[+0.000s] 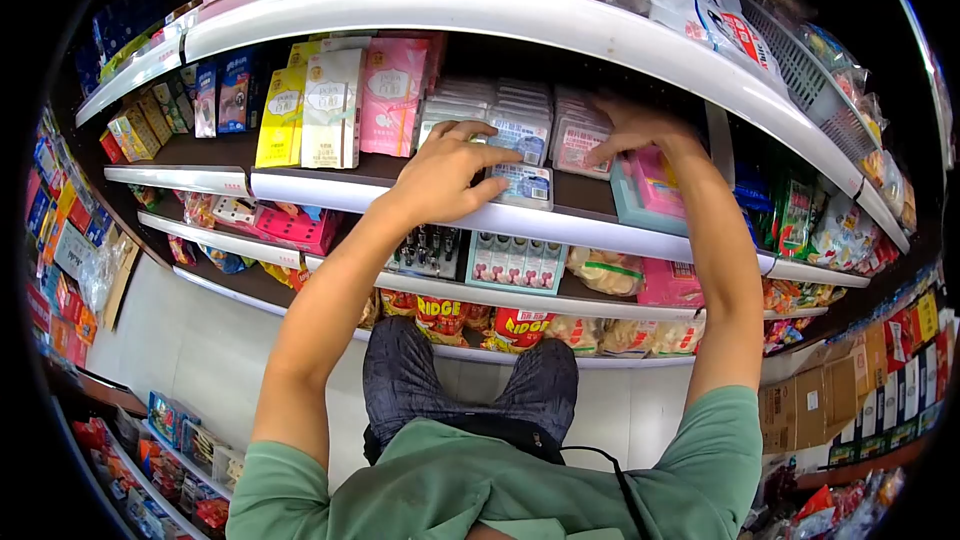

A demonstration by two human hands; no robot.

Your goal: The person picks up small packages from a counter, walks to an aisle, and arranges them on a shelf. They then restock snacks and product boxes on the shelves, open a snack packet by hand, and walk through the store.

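Flat clear-cased packs with blue labels [522, 185] are stacked mid-shelf, the foremost right by the front edge of the shelf [582, 196]; pink-labelled packs [582, 148] are set just beside, toward the shelf's right end. Blue ones appear touched by the left hand [448, 175]: fingers loosely curved, thumb apart, no closed grip seen. Pink ones are covered partly by the right hand [640, 128]; thumb is laid near the front pack, fingertips hidden, so grasp cannot be told. Cases are judged light, stiff, slick, possibly crackable; best gripped by opposite side edges, lids not pressed.
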